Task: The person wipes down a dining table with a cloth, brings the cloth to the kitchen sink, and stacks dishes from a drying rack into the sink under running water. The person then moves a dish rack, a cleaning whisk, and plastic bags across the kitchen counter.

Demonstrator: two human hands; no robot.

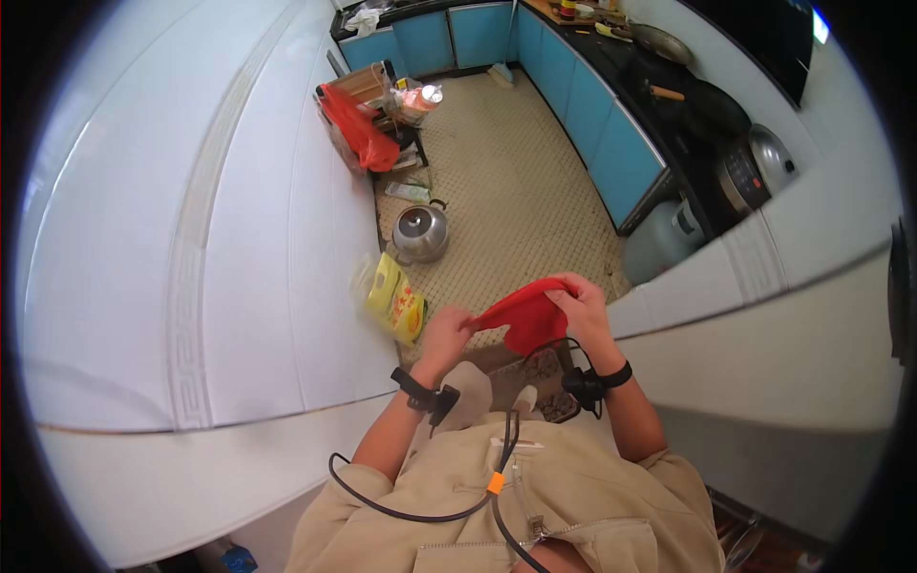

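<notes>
1. Red sheet (533, 317), cloth or plastic I cannot tell, hangs between both hands above the patterned floor (506, 162).
2. Left hand (449, 336): fingers pinched on its narrow corner. Right hand (583, 304): thumb and fingers clamped on the opposite end.
3. If the left pinch slips, that corner could drop; the loose flap might snag the black wired wrist device (583, 386).
4. Long axis runs hand to hand, rising rightward; the flap points toward the view's lower edge.
</notes>
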